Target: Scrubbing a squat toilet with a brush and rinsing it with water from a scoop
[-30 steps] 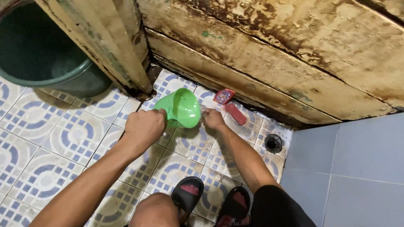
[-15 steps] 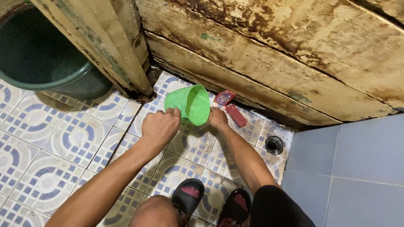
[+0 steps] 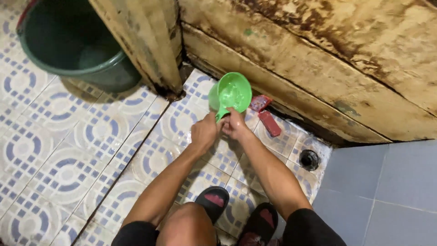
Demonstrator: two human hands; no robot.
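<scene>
Both hands meet at the green plastic dipper (image 3: 231, 94), tilted above the wet tiled floor (image 3: 59, 150). Left hand (image 3: 203, 133) fingers clamp its handle; right hand (image 3: 235, 125) fingers curl alongside. It looks light, rigid and slippery; the handle seems safest.

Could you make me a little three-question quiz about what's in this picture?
1. True or false: the green scoop lies flat on the tiled floor.
2. Which thing stands at the upper left? A) a dark green bucket B) a white basin C) a blue stool
3. Fill in: the red brush lies close to the round floor ____.

Key
1. False: the left hand holds it by the handle, off the floor, with the right hand beside it.
2. A
3. drain
</scene>
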